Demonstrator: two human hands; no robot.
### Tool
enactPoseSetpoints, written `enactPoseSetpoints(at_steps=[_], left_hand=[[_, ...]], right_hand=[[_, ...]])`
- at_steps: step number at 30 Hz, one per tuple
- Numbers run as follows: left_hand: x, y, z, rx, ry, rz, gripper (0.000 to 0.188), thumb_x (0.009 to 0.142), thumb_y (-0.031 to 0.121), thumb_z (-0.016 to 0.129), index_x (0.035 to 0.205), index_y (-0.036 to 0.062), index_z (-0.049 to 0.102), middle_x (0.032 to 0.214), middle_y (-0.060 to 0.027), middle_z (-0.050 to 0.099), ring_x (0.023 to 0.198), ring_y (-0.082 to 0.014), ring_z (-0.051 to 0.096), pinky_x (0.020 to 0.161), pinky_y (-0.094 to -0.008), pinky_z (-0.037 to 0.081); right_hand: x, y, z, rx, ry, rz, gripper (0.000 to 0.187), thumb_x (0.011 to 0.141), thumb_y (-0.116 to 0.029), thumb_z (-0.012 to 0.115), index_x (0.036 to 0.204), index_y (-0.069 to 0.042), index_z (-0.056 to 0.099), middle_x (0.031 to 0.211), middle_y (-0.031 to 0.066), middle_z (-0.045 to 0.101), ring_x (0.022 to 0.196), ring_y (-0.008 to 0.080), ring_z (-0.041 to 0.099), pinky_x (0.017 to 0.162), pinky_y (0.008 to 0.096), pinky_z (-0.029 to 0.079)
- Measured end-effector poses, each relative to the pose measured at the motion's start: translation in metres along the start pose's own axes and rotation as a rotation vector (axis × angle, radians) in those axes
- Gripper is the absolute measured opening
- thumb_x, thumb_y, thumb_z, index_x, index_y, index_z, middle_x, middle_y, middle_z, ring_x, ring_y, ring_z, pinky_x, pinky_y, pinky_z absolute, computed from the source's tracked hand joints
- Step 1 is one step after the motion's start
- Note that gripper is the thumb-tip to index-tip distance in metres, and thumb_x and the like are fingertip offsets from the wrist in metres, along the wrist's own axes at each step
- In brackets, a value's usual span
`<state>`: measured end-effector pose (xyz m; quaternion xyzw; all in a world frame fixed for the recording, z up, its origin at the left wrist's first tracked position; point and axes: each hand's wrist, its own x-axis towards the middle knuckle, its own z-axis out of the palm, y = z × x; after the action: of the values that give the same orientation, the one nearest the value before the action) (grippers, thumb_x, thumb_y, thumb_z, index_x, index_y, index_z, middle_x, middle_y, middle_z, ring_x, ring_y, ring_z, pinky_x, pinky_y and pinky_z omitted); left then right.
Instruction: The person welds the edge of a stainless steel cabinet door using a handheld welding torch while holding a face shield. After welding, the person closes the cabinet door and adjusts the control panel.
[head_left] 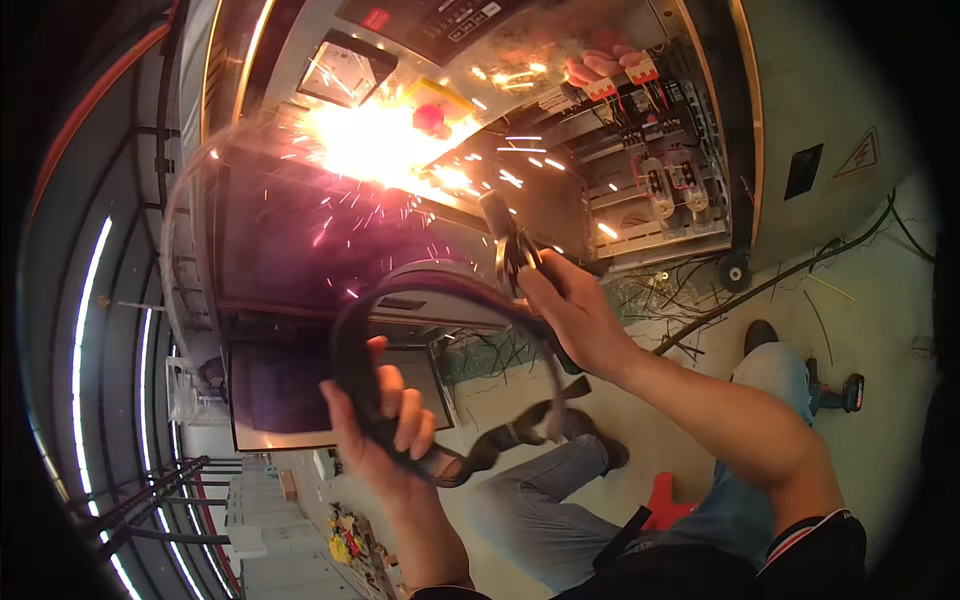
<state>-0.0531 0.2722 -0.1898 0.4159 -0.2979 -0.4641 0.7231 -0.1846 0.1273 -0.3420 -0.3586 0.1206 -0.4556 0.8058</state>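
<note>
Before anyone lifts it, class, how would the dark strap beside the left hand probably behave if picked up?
The dark strap would probably flop, since it bends in waves. It looks light, being a narrow band. Its uneven curves suggest it may twist.

Headband [352, 335], one — black, curved, strap [508, 437] dangling, held aloft; metal hand tool [508, 245], one — cylindrical-tipped, tilted, gripped to its right.

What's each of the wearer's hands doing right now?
Left hand: closed, holding the visor by its dark band.
Right hand: closed, holding the clamp tool.
</note>
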Motion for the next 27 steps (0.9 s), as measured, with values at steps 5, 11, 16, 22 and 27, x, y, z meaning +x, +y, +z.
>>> enactPoseSetpoints(at_steps=[5,11,16,22,27], left_hand=[[-0.020,0.029,-0.024,-0.113,-0.021,0.223,0.071,0.111,0.050,0.042,0.153,-0.0068,0.032,0.086,-0.0067,0.042,0.053,-0.0125,0.037,0.043,-0.0270,0.037],[-0.046,0.034,-0.051,-0.189,0.064,0.245,0.072,0.110,0.051,0.043,0.150,-0.0092,0.038,0.083,-0.0077,0.044,0.052,-0.0131,0.037,0.044,-0.0270,0.037],[-0.082,0.028,-0.097,-0.160,0.150,0.241,0.070,0.110,0.051,0.042,0.145,-0.0090,0.042,0.081,-0.0057,0.043,0.052,-0.0120,0.036,0.044,-0.0273,0.037],[-0.151,0.000,-0.182,-0.199,0.326,0.200,0.071,0.109,0.057,0.042,0.142,-0.0058,0.048,0.078,-0.0053,0.046,0.052,-0.0120,0.042,0.043,-0.0268,0.039],[-0.200,-0.030,-0.232,-0.066,0.665,0.140,0.064,0.107,0.061,0.043,0.133,0.0047,0.057,0.068,0.0005,0.045,0.048,-0.0100,0.039,0.041,-0.0260,0.036]], right_hand=[[-0.005,-0.012,-0.003,-0.089,-0.076,0.054,0.043,0.108,-0.048,0.054,0.108,-0.005,0.057,0.072,-0.0019,0.053,0.054,0.0060,0.051,0.050,0.0248,0.042],[-0.013,-0.009,-0.001,-0.137,-0.114,0.156,0.044,0.109,-0.050,0.051,0.099,-0.007,0.054,0.070,-0.0014,0.053,0.055,0.0072,0.052,0.051,0.0250,0.043],[-0.020,-0.012,0.002,-0.151,-0.118,0.231,0.045,0.109,-0.051,0.050,0.099,-0.008,0.053,0.071,-0.0008,0.053,0.055,0.0081,0.052,0.053,0.0254,0.044],[-0.027,-0.008,0.003,-0.164,-0.165,0.256,0.044,0.109,-0.051,0.050,0.109,-0.007,0.055,0.076,-0.0008,0.054,0.057,0.0071,0.053,0.053,0.0245,0.046],[-0.031,-0.014,0.015,-0.167,-0.197,0.185,0.045,0.110,-0.050,0.049,0.100,-0.006,0.053,0.073,-0.0013,0.054,0.056,0.0066,0.052,0.052,0.0237,0.044]])
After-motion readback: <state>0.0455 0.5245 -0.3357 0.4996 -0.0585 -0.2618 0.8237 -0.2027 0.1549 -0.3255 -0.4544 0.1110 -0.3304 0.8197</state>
